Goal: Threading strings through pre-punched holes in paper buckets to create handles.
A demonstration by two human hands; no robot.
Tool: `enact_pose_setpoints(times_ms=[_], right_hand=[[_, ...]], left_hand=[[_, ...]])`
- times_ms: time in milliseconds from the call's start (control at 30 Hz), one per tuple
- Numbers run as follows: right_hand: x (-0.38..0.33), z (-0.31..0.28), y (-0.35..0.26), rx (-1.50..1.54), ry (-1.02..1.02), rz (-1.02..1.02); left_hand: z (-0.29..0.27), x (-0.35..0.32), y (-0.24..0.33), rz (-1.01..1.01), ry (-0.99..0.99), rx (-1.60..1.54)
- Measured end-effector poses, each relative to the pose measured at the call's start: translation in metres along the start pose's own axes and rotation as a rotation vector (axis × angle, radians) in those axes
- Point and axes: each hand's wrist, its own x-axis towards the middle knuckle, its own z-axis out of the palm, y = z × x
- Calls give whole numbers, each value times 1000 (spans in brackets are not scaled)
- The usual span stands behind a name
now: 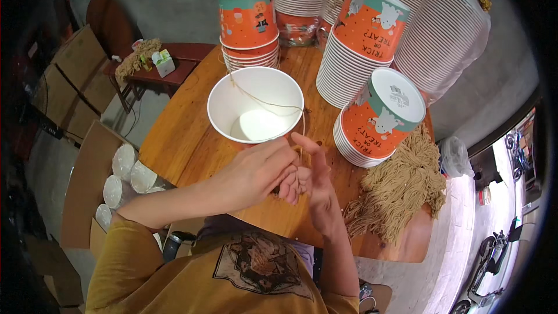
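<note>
A white-lined paper bucket (256,102) stands mouth up on the wooden table, right in front of my hands. A thin tan cord (261,103) hangs across its mouth from the far left rim, and its other strand runs over the right rim down between my hands. My left hand (270,166) is closed around the cord just below the near rim, its fingers curled and partly hidden. Pressed against it, my right hand (314,183) also closes on the cord, with one finger raised beside the strand. The cord's end is hidden by the fingers.
Upside-down orange-and-green paper buckets (372,125) form stacks at the right and back. A heap of tan cords (401,189) covers the table's right side. Left of the table, a cardboard box (87,183) holds several wrapped white cylinders; a dark red bench (189,55) stands beyond.
</note>
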Motion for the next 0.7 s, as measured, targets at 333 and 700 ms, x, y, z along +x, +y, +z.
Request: enact_pose_setpoints(times_ms=[333, 700], right_hand=[[-1, 4, 18, -320, 334, -211], [14, 7, 24, -242, 447, -258]], left_hand=[[-3, -2, -1, 73, 12, 261], [-14, -1, -9, -1, 90, 172]])
